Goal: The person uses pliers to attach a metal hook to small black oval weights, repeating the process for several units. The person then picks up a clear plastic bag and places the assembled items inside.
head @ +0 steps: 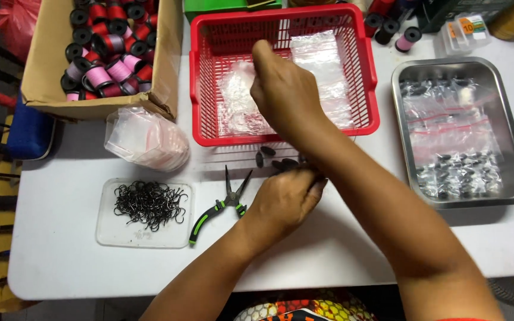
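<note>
Dark little sinkers [273, 159] lie on the white surface [60, 249] just before the red basket [209, 89]; small, dense and slick, best pinched endwise. Left hand [284, 202] pinches some; right hand [284, 89], pinched shut, hangs above.

The right hand [284, 89] covers part of the red basket [200, 77], and whatever its fingertips pinch is too small to tell. The left hand [287, 199] hides its own fingertips and some dark sinkers [269, 156]. The box [168, 53] of spools runs off the top edge.
</note>
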